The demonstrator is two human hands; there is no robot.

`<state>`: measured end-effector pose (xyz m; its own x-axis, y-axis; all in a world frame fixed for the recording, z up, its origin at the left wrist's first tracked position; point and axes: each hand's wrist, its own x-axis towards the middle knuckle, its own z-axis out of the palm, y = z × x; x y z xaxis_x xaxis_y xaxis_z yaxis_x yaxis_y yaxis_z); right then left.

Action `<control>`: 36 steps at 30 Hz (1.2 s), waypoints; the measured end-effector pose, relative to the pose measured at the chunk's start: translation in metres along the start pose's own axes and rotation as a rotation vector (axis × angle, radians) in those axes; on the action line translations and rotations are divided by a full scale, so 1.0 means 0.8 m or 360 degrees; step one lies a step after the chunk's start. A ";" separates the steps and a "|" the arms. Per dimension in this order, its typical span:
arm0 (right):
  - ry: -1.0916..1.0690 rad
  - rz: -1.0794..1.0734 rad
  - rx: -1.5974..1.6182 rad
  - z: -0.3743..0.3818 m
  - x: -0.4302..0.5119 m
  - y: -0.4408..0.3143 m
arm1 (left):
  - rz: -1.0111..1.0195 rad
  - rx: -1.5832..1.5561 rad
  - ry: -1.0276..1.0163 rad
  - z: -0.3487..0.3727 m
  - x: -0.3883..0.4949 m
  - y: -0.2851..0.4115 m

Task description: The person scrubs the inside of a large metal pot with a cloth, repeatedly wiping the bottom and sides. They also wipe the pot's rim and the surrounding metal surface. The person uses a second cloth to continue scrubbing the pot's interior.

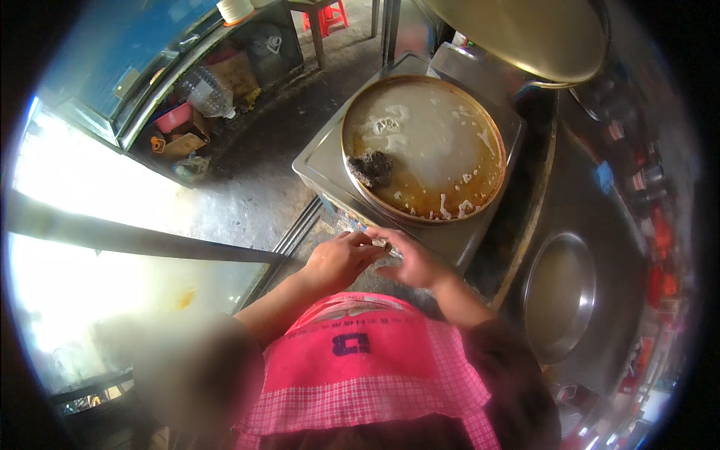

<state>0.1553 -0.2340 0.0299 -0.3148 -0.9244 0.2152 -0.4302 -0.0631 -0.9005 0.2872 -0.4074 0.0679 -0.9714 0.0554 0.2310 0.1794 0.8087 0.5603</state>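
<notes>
My left hand (340, 260) and my right hand (413, 260) meet in front of the pink apron (388, 354). Between them is a small item (387, 246), partly covered by the fingers and too small to name. The left fingers are closed on it; the right fingers are curved around its other side, and whether they grip it I cannot tell. Just beyond the hands, a large round metal pan (502, 169) holds cloudy brownish liquid with foam. A dark scouring pad (372, 167) lies at its near left edge, partly in the liquid.
The pan sits on a metal stand (315, 163). A large round lid (540, 39) rises at the upper right. A metal basin (559, 298) is on the right-hand counter. Shelves with plastic bottles (205, 93) and a pink container (173, 117) stand at left; a pole (140, 239) crosses there.
</notes>
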 end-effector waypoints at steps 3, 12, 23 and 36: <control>-0.0067 0.0262 0.0254 0.004 0.019 -0.021 | -0.0079 0.0010 0.0216 -0.020 -0.008 0.005; 0.0064 -0.0229 0.0056 0.018 0.030 0.001 | -0.0799 -0.1326 0.0146 -0.053 -0.007 0.033; -0.0145 0.0541 0.1192 0.007 0.044 -0.068 | -0.0923 -0.2887 0.0426 -0.092 0.010 -0.054; 0.0437 0.0500 0.1387 0.025 0.039 -0.038 | -0.0812 -0.3701 0.0432 -0.007 -0.057 -0.077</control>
<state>0.1753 -0.2683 0.0569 -0.5429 -0.8336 -0.1020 0.4513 -0.1871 -0.8725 0.3217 -0.4626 0.0272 -0.9773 -0.0562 -0.2043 0.0261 -0.9888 0.1472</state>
